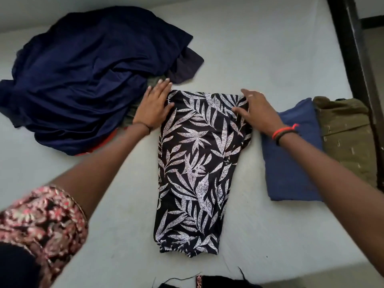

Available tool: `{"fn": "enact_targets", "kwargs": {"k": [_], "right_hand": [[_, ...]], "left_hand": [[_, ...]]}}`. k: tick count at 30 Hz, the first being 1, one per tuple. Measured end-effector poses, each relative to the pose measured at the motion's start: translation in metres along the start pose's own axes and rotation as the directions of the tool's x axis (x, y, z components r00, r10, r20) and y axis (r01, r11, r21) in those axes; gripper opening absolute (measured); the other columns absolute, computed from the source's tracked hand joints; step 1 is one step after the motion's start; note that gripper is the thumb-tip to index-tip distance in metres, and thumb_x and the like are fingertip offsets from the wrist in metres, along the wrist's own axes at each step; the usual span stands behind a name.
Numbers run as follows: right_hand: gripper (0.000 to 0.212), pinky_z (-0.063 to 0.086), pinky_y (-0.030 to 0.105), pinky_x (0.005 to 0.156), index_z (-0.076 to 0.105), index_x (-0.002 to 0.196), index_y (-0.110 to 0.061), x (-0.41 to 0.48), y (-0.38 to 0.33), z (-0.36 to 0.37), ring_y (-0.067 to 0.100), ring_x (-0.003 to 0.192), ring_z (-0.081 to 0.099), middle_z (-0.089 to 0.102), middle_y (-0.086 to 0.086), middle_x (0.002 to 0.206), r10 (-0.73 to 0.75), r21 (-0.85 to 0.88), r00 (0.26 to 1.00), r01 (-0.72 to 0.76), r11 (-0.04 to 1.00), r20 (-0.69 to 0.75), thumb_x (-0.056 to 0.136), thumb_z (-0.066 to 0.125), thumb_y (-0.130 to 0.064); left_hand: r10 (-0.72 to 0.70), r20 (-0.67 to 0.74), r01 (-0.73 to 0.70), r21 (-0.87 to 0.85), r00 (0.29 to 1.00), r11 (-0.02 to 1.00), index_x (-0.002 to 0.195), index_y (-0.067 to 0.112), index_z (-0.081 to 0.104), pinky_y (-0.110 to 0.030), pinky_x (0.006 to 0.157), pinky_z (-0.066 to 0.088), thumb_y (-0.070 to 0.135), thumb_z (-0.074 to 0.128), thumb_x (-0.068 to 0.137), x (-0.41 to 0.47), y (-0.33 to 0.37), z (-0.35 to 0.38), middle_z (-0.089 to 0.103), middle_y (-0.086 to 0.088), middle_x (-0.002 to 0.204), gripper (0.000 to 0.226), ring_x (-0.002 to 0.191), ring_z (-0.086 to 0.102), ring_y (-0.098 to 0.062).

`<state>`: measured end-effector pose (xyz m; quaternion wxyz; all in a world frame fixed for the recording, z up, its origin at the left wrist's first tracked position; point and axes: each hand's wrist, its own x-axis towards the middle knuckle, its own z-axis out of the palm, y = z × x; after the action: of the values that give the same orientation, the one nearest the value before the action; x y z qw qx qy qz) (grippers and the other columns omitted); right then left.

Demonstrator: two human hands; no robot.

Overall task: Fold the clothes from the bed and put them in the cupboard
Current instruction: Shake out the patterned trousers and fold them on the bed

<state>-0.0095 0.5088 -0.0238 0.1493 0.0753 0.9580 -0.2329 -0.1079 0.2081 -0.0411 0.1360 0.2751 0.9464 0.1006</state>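
sleeve (41, 221) near; left hand (153, 107) and right hand (254, 113), flat and empty, press at far corners of print cloth (193, 163), likely limp, light: pinch there.

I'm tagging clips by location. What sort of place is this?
Probably a bedroom: a pale grey bed sheet carries a crumpled navy clothes heap, a black-and-white leaf-print garment and a folded blue cloth.

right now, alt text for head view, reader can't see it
The left hand and right hand rest on the far corners of a black leaf-print garment flat on a bed. A navy clothes heap lies to its left, a folded blue garment and an olive one to its right.
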Motion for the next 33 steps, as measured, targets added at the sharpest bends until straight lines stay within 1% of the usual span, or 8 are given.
{"fn": "enact_targets", "kwargs": {"k": [4,7,11,15,19,24,29,33], "right_hand": [[0.065,0.041,0.028,0.084,0.052,0.120,-0.009,0.037,0.006,-0.028,0.023,0.103,0.056,0.060,0.010,0.110,0.095,0.151,0.962,-0.137,0.979,0.255,0.073,0.078,-0.045],[0.065,0.045,0.034,0.089,0.052,0.119,-0.012,0.048,0.009,-0.031,0.025,0.104,0.056,0.060,0.009,0.113,0.102,0.134,0.915,-0.166,0.977,0.391,0.067,0.084,-0.035],[0.039,0.045,0.031,0.076,0.066,0.102,-0.003,0.041,0.010,-0.042,0.018,0.085,0.058,0.068,0.013,0.097,-0.011,0.207,0.916,-0.079,0.975,0.402,0.073,0.081,-0.023],[0.028,0.037,0.012,0.059,0.063,0.091,-0.006,0.006,-0.003,-0.054,0.013,0.079,0.051,0.060,0.001,0.077,-0.063,0.291,0.953,-0.027,0.956,0.297,0.073,0.081,-0.017],[0.048,0.039,0.020,0.076,0.062,0.119,-0.011,-0.055,-0.018,-0.054,0.016,0.091,0.056,0.064,0.005,0.099,-0.193,0.199,0.965,0.157,0.967,0.178,0.074,0.078,-0.007],[0.045,0.038,0.022,0.072,0.062,0.122,-0.015,-0.145,-0.033,-0.020,0.017,0.084,0.053,0.055,0.001,0.092,-0.416,0.059,0.887,0.413,0.909,0.200,0.080,0.070,-0.004],[0.050,0.035,0.022,0.081,0.051,0.133,-0.026,-0.180,-0.047,0.006,0.011,0.097,0.045,0.046,-0.005,0.101,-0.163,-0.029,0.818,0.214,0.976,0.551,0.087,0.063,-0.040],[0.038,0.039,0.038,0.102,0.052,0.131,-0.008,-0.164,-0.080,0.029,0.024,0.116,0.050,0.057,0.009,0.120,-0.023,0.100,1.000,0.024,0.995,-0.005,0.100,0.045,-0.028]], "left_hand": [[0.181,0.264,-0.197,0.034,0.947,0.980,0.142,0.013,0.037,-0.037,0.109,0.022,0.045,0.062,0.085,0.048,-0.001,-0.031,0.044,-0.013,0.141,0.069,0.132,0.039,-0.028],[0.163,0.353,-0.216,0.116,0.921,0.969,0.135,0.018,0.045,-0.038,0.102,0.028,0.043,0.069,0.080,0.062,0.005,-0.038,0.054,-0.009,0.130,0.064,0.123,0.047,-0.027],[0.153,0.379,-0.226,0.156,0.912,0.962,0.125,0.017,0.057,-0.037,0.093,0.033,0.030,0.067,0.084,0.065,0.007,-0.048,0.056,-0.010,0.123,0.044,0.118,0.050,-0.028],[0.299,0.234,-0.316,0.035,0.925,0.948,0.111,0.009,0.064,-0.041,0.081,0.042,0.023,0.069,0.081,0.036,0.002,-0.064,0.060,-0.016,0.106,0.034,0.102,0.058,-0.033],[0.496,0.015,-0.497,0.010,0.868,0.868,0.099,0.014,0.065,-0.036,0.062,0.045,0.031,0.047,0.084,-0.028,-0.008,-0.077,0.060,-0.011,0.085,0.030,0.079,0.056,-0.028],[0.533,0.028,-0.532,-0.026,0.846,0.846,0.098,0.016,0.069,-0.030,0.061,0.045,0.022,0.045,0.084,-0.122,-0.003,-0.064,0.060,-0.007,0.082,0.029,0.072,0.056,-0.023],[0.494,0.241,-0.487,-0.091,0.835,0.869,0.112,0.027,0.056,-0.022,0.079,0.036,0.045,0.043,0.092,-0.193,-0.002,-0.019,0.058,0.006,0.097,0.030,0.082,0.058,-0.011],[0.380,0.070,-0.368,-0.143,0.922,0.919,0.117,0.011,0.058,-0.033,0.083,0.045,0.021,0.035,0.096,-0.171,0.012,-0.002,0.063,-0.006,0.110,0.033,0.091,0.062,-0.024]]}}
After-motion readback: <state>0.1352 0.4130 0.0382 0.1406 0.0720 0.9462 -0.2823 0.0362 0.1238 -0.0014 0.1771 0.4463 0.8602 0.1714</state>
